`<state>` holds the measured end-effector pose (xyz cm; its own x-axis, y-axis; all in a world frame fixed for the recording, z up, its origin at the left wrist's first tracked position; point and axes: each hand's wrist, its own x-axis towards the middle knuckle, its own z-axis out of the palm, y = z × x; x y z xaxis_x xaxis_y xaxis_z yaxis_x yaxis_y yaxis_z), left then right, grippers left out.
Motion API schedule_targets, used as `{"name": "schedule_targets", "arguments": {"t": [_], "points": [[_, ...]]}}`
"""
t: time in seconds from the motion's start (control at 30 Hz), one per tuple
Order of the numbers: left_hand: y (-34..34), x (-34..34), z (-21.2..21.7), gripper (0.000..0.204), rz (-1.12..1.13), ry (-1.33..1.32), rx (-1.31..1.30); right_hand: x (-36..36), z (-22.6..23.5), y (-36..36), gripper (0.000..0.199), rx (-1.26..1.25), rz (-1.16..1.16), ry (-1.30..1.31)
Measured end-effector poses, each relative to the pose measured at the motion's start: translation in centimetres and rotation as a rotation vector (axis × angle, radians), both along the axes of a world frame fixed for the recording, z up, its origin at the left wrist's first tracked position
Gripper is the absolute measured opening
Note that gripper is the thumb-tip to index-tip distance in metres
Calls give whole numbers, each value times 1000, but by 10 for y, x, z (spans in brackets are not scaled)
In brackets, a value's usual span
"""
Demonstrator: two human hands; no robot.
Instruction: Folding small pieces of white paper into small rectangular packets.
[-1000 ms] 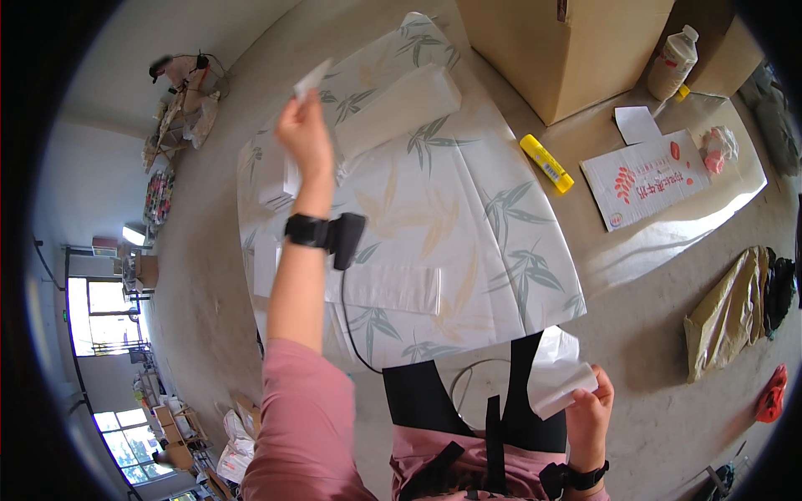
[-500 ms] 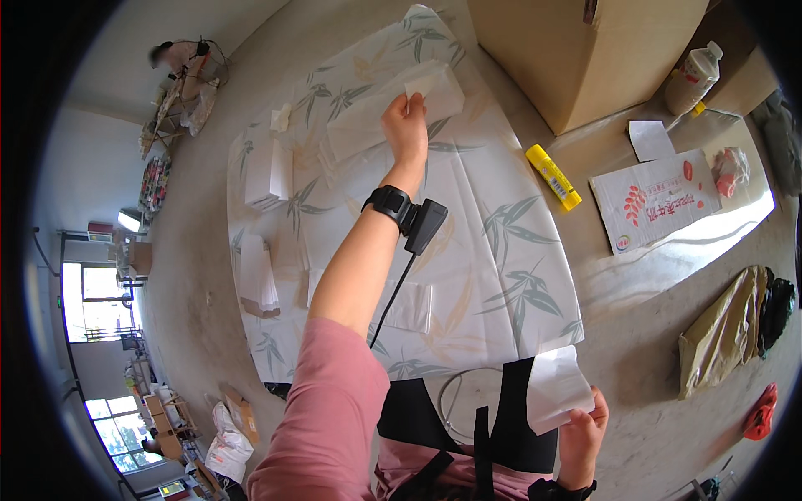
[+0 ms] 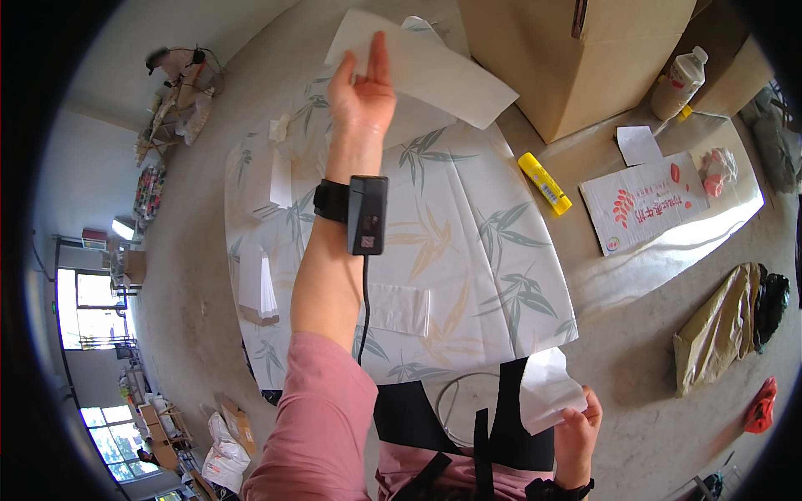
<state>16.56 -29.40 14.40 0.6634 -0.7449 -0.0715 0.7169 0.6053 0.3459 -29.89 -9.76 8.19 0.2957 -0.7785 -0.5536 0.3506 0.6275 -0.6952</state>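
Note:
At the far end of the patterned table cover, my left hand is palm up, its fingers stretched and apart. Just behind those fingers, a large white paper sheet lies tilted, overhanging the cover's far edge; whether the fingertips touch it is unclear. My right hand, low at the right by my lap, pinches a smaller white sheet of paper by its lower right corner. A folded white stack and another paper stack rest along the cover's left side. A clear flat packet lies near the front.
Right of the cover are a yellow glue stick, a flattened printed carton and a white paper piece. A large cardboard box and a plastic bottle stand beyond. Brown wrapping lies on the floor.
My left hand has moved left and farther away, turning palm up, its fingers opening from a pinch on a small pale piece. The large sheet has swung upward and out. My right hand has hardly moved.

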Motion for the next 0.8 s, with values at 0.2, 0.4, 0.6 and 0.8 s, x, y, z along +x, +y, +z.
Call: {"name": "schedule_targets", "arguments": {"t": [0.2, 0.4, 0.6, 0.8], "points": [[30, 46, -97, 35, 223, 143, 107, 2, -3, -1, 15, 18, 5, 12], [47, 57, -124, 40, 289, 271, 184, 8, 0, 1, 15, 12, 53, 25], [4, 21, -79, 38, 133, 198, 79, 12, -2, 1, 19, 4, 39, 63], [22, 70, -104, 30, 211, 391, -126, 18, 6, -3, 19, 2, 9, 70]]}}
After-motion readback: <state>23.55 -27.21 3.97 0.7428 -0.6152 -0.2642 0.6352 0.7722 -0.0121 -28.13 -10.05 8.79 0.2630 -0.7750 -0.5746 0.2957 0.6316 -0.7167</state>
